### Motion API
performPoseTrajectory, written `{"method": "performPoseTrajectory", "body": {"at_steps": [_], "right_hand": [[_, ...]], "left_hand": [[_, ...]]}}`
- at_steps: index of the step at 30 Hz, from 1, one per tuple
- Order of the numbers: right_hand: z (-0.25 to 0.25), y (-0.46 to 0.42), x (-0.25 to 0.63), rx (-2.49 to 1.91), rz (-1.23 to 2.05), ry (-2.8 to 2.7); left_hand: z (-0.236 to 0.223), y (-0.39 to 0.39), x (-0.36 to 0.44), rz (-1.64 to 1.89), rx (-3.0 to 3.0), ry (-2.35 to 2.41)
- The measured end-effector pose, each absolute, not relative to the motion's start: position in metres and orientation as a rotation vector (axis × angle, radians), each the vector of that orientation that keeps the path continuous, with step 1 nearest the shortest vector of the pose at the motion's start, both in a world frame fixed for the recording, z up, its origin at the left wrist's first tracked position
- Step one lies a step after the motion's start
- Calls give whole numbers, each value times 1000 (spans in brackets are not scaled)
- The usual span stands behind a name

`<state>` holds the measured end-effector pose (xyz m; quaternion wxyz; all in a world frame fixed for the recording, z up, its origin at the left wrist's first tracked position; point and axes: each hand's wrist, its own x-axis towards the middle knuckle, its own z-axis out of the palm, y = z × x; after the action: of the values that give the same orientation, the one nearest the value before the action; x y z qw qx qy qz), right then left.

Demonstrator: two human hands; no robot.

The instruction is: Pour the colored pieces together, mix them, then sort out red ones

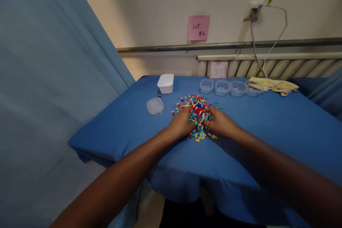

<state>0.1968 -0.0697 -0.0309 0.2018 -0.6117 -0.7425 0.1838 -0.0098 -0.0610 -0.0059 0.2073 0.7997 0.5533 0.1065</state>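
Note:
A heap of small coloured pieces (199, 108), which look like toy bricks in red, yellow, teal, blue and white, lies on the blue-covered table (120, 124). My left hand (183, 121) cups the heap's left side, its thumb on the near side and its fingers curled into the pieces. From the right, my right hand (217, 121) does the same, thumb pointing inward. Bricks show in the gap between both hands. Most fingertips are hidden among the pieces. Loose yellow pieces (200, 137) are scattered at the near edge of the heap.
A white tub (166, 84) stands at the back left, with a clear lid (155, 106) lying in front. Several clear containers (222, 88) line the back, beside a yellow cloth (272, 84). A cable (253, 42) hangs from the wall socket. A blue curtain (53, 60) borders the left.

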Motion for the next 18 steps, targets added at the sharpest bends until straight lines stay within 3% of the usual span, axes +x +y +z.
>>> {"method": "performPoseTrajectory", "body": {"at_steps": [6,18], "right_hand": [[-14,-43,191,-1677,522,-2000],[18,8,187,-1389,400,-2406]], "left_hand": [[8,-38,4,538,2113,1617],[13,24,-9,618,2204,1507]]}}
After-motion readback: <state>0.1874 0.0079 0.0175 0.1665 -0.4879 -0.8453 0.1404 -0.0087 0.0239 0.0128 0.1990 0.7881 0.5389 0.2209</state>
